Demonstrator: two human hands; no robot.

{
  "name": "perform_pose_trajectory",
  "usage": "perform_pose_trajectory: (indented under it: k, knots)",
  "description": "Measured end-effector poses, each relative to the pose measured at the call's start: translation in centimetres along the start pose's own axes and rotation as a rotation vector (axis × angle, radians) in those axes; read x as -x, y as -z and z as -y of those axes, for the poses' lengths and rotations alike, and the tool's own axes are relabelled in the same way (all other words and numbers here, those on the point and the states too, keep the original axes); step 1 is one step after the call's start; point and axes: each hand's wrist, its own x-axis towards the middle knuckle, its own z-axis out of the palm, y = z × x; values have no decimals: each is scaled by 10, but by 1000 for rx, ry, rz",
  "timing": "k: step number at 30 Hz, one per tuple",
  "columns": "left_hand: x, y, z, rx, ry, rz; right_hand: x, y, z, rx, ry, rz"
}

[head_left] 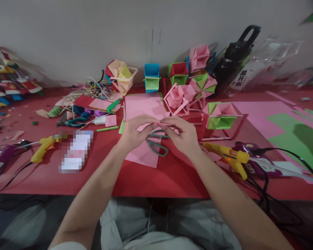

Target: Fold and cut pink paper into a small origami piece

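Observation:
My left hand [136,133] and my right hand [184,136] meet above the red table [146,180], fingertips pinched together on a thin pink paper strip [163,123] held flat between them. Under the hands lie a pair of grey-green scissors [158,146] and a sheet of pink paper [143,104]. Just beyond my fingers stands a pink folded paper cube [176,100].
Several folded paper boxes in pink, green, red and blue [151,77] crowd the back. A yellow glue gun [231,158] with cables lies right, another yellow glue gun [43,147] left. A black bottle [234,59], pink and green sheets [289,128] and scraps [75,114] are around.

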Motion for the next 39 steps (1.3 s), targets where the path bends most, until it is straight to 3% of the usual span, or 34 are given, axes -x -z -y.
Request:
perform_pose_trajectory:
  k: [13, 22, 26, 29, 32, 39]
  knots:
    - [1, 0, 1, 10, -16, -14, 0, 1, -1, -10, -4, 0]
    - [0, -5, 2, 202, 244, 12, -2, -3, -7, -290, -303, -40]
    - [0, -9, 9, 167, 303, 28, 0, -7, -15, -329, -431, 12]
    - [0, -11, 10, 159, 359, 53, 1, -9, -15, -477, -480, 116]
    - [-1, -9, 5, 161, 368, 77, 1, -9, -12, -557, -460, 189]
    - [-2, -3, 6, 14, 302, 0, -1, -6, -9, -477, -586, 103]
